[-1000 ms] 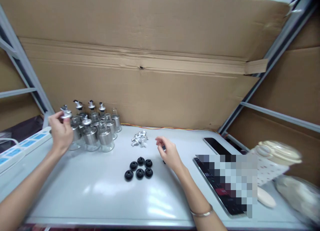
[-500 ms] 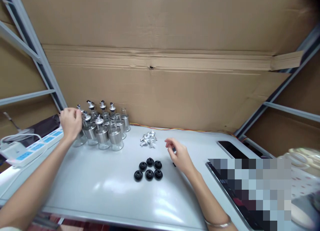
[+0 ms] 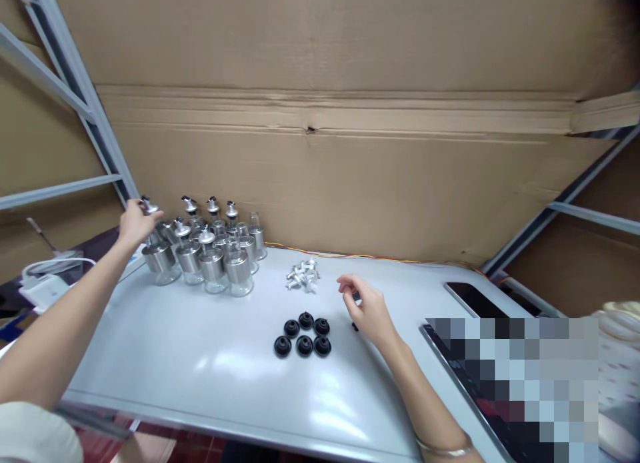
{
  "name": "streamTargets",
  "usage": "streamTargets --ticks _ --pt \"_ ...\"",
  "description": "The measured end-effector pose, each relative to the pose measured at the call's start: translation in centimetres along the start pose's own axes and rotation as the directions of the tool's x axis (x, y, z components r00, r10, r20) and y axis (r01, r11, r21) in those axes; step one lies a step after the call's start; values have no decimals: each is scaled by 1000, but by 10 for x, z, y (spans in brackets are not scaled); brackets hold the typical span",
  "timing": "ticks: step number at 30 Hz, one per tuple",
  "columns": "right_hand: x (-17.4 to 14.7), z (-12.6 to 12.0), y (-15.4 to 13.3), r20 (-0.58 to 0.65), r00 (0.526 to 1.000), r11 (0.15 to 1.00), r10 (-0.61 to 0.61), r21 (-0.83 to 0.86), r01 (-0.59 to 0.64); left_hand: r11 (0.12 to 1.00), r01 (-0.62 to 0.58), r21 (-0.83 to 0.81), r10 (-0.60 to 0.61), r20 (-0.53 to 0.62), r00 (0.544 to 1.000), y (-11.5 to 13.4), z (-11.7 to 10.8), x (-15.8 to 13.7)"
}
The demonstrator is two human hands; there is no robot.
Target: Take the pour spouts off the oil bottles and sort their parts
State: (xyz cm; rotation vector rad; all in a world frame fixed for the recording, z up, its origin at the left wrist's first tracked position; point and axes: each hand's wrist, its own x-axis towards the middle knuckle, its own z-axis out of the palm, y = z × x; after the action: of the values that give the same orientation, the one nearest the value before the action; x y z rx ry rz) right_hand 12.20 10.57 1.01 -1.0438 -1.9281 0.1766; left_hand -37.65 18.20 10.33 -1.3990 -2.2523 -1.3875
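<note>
My left hand (image 3: 136, 223) is closed round the upper part of the leftmost oil bottle (image 3: 159, 259), a glass bottle with a steel band. Its silver pourer top (image 3: 149, 205) shows above my fingers. My right hand (image 3: 367, 308) hovers over or rests on the table at centre right, fingers loosely curled, thumb apart from them. Dark bits show between and beneath its fingers, mostly hidden. Left of it lie several black cone-shaped caps (image 3: 305, 345) and a pile of small silver spout pieces (image 3: 303, 276).
More steel-banded bottles (image 3: 239, 269) stand close together beside my left hand, some with pourers, some bare-necked. A white power strip (image 3: 133, 266) lies at the left edge. A phone (image 3: 475, 298) and a dark-screened tablet (image 3: 450, 356) lie right. Cardboard (image 3: 350, 196) walls the back.
My left hand has shifted slightly, and the leftmost bottle's pourer top now shows above it. The view has swung a little left. My right hand keeps nearly the same place and pose.
</note>
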Motion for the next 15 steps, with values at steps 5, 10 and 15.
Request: streamTargets --ticks 5,10,15 --pt "-1 0 -2 -46 999 1000 -25 -3 25 993 -79 -82 28 -497 867 11 -31 -14" --pt "-3 -1 -7 -185 982 999 -42 1 43 968 -248 -49 161 -635 755 5 -51 -35" --pt "-2 0 -8 -205 977 999 -52 0 53 975 -106 -194 20 -402 915 -12 -36 -62"
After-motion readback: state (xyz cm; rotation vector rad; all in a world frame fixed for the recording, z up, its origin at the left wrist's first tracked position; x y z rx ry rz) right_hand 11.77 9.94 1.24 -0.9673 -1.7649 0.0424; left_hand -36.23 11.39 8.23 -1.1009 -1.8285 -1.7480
